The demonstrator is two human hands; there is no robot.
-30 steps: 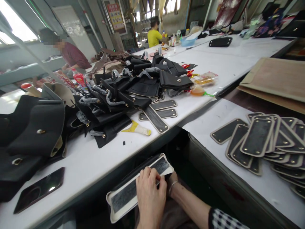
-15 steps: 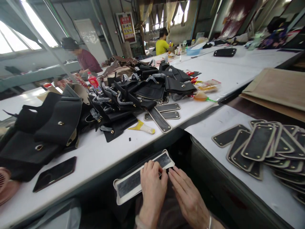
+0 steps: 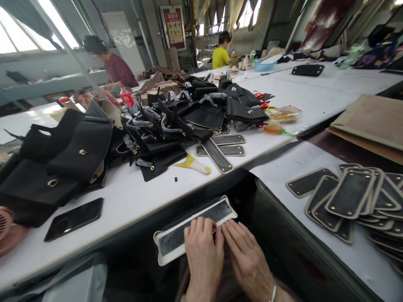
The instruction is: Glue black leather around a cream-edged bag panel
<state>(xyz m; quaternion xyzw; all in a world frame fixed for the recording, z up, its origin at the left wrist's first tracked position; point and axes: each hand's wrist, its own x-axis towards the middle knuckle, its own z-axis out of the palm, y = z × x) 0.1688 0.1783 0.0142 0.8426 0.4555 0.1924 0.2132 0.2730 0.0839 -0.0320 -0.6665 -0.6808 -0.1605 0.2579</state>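
Note:
A long bag base panel [image 3: 172, 242], dark in the middle with a pale raised border, lies slanted over my lap, with black material hanging behind it. My left hand [image 3: 204, 251] is closed over its near edge, fingers curled onto the dark strip and thumb toward the right. Against the near edge by the right corner, my right hand [image 3: 247, 256] presses with its fingers held together, the tips close to my left thumb. What lies under my fingertips is hidden.
Similar panels with gold studs [image 3: 349, 193] are piled at right. On the white table [image 3: 132, 209] are a phone [image 3: 74, 219], a yellow-and-white scraper [image 3: 193, 164] and heaped black bags [image 3: 208, 113]. A dark gap separates the tables. Two people [image 3: 118, 67] sit farther back.
My left fingers have shifted slightly along the panel's near edge, and my right fingers have drawn closer to my left thumb. The whole view has turned a little to the left.

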